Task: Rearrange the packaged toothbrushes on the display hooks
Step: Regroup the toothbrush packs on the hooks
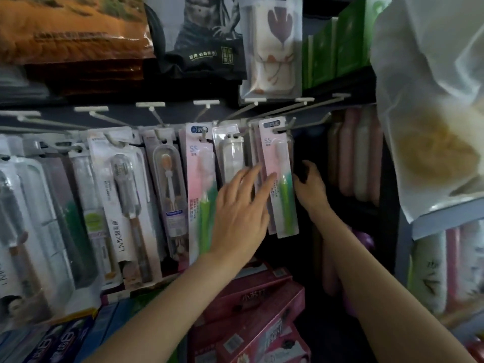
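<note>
Far left, at nine o'clock, a row of packaged toothbrushes (123, 205) hangs from the display hooks (157, 117), cards overlapping, a white LMK pack (117, 213) among them. Next comes a pink-and-green pack (200, 179) on its own hook. The left hand (241, 210) reaches up at centre, fingers (251, 176) straight and spread apart, laid flat against the hanging cards, fingertips touching the left edge of the pink pack (279, 179) at one o'clock of the palm. That pack, with its green-handled brush, hangs tilted from a hook near twelve o'clock. Just right of it, at three o'clock, the right hand (310, 187) sits behind the pack's right edge with fingers curled; whether they grip the card I cannot tell. Pink boxes (251, 310) lie below at six o'clock.
</note>
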